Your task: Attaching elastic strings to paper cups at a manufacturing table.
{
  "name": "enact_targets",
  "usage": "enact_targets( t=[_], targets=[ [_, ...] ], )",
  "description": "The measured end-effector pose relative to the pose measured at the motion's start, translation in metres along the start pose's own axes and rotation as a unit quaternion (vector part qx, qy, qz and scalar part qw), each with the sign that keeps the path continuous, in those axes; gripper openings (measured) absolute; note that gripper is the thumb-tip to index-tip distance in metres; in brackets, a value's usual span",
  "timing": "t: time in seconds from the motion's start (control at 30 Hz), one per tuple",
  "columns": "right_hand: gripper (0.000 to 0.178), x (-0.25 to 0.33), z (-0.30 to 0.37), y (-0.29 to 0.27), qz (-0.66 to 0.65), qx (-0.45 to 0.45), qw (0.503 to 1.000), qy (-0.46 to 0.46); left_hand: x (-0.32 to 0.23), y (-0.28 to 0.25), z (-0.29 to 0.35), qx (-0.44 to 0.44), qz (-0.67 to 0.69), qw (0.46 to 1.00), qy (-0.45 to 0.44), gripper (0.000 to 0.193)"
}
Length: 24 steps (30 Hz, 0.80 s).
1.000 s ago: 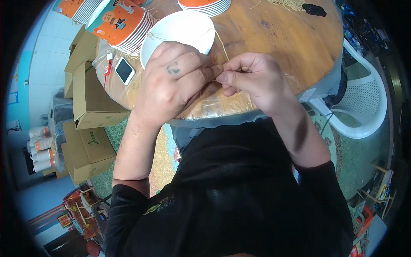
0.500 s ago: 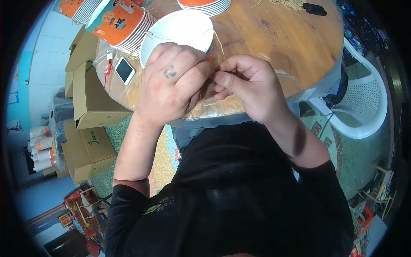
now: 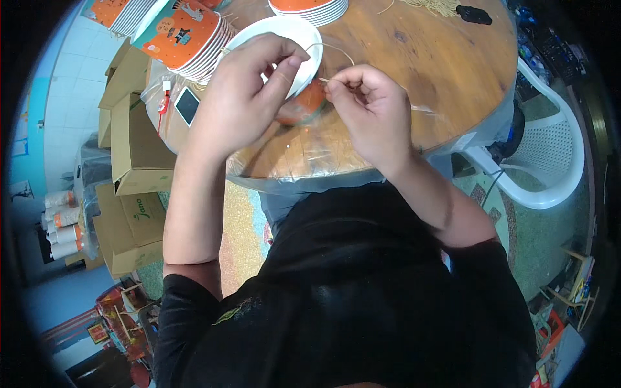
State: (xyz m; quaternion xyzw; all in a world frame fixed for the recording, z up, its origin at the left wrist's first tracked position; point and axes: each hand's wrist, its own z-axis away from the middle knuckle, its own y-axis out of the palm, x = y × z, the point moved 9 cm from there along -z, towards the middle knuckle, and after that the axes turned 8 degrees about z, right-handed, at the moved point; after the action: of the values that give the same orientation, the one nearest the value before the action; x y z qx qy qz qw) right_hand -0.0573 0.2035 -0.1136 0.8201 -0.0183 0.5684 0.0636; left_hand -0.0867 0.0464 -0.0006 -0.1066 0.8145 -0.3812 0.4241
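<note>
A paper bucket (image 3: 304, 107), white inside and orange outside, lies tilted on the table between my hands. A thin pale cord (image 3: 336, 49) comes out from behind my left fingers and curves over to my right hand. My right hand (image 3: 375, 110) pinches the cord, and a short end pokes out past its thumb and forefinger. My left hand (image 3: 249, 97) is raised over the bucket's left side, covering part of its mouth. Its thumb and forefinger are pressed together; whatever they grip, if anything, is hidden.
Stacks of printed orange paper buckets (image 3: 187, 35) stand at the far left of the wooden table (image 3: 388, 48). A phone (image 3: 187, 105) lies by the left edge. A cord bundle (image 3: 433, 5) and a black object (image 3: 474, 14) sit far right. Cardboard boxes (image 3: 139, 145) stand left, a white chair (image 3: 550, 136) right.
My left hand has lifted and turned from a closed fist over the bucket to a thumb-and-forefinger pinch. My right hand has moved slightly up and left, showing the cord's end. The bucket's orange side now shows.
</note>
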Motion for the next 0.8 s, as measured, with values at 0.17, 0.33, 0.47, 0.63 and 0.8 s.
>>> enact_targets(
  t=[0.17, 0.33, 0.47, 0.63, 0.8],
  targets=[
    [0.011, 0.004, 0.004, 0.006, 0.059, -0.008, 0.998, 0.009, 0.039, 0.014, 0.007, 0.107, 0.102, 0.976, -0.162, 0.025],
    [0.011, 0.004, 0.005, 0.005, 0.086, -0.012, 0.996, 0.003, 0.045, 0.022, 0.009, 0.139, 0.149, 0.957, -0.207, 0.026],
    [0.011, 0.001, 0.004, 0.005, 0.081, -0.028, 0.996, -0.001, 0.045, 0.021, 0.007, 0.154, 0.143, 0.958, -0.196, 0.026],
    [0.01, 0.006, 0.005, 0.008, 0.092, -0.021, 0.995, -0.012, 0.043, 0.018, 0.007, 0.149, 0.166, 0.954, -0.2, 0.025],
    [0.011, 0.011, 0.005, 0.009, 0.096, -0.021, 0.995, -0.017, 0.043, 0.017, 0.007, 0.151, 0.154, 0.959, -0.185, 0.026]
  ],
)
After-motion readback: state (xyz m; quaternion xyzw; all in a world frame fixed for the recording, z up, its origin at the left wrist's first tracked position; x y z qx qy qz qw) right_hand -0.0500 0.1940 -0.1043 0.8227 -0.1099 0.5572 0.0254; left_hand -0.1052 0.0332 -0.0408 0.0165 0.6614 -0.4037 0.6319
